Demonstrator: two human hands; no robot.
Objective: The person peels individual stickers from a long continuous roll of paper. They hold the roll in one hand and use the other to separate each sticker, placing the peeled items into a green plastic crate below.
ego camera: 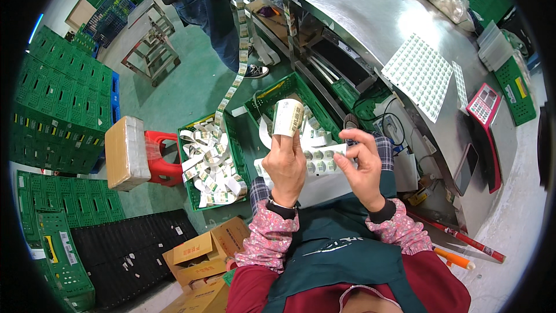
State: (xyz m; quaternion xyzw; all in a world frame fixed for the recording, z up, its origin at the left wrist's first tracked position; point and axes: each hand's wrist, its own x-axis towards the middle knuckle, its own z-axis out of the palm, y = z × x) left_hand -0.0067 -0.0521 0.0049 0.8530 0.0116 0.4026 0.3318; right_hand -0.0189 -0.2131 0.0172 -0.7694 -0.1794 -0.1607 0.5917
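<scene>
My left hand [284, 167] holds a curled length of printed label strip [288, 116] up over its raised fingertips. Beside it, a small sheet of round stickers [320, 161] spans the gap between my hands, above my lap. At the sheet's right end is my right hand [364, 169], thumb at the sheet and forefinger raised apart; whether it pinches the edge is unclear. Before me stands a green crate [299, 84] containing loose label strip. Another green crate [241, 152] to its left holds a tangled heap of label strip [213, 169], and a long printed strip [243, 30] runs up from there.
On the steel table [347, 4] at right are a large sticker sheet [419, 76], a calculator [484, 100] and a phone [467, 169]. A person [204, 21] stands ahead. Left are a carton [127, 152] on a red stool [163, 156], and stacked green crates [61, 108].
</scene>
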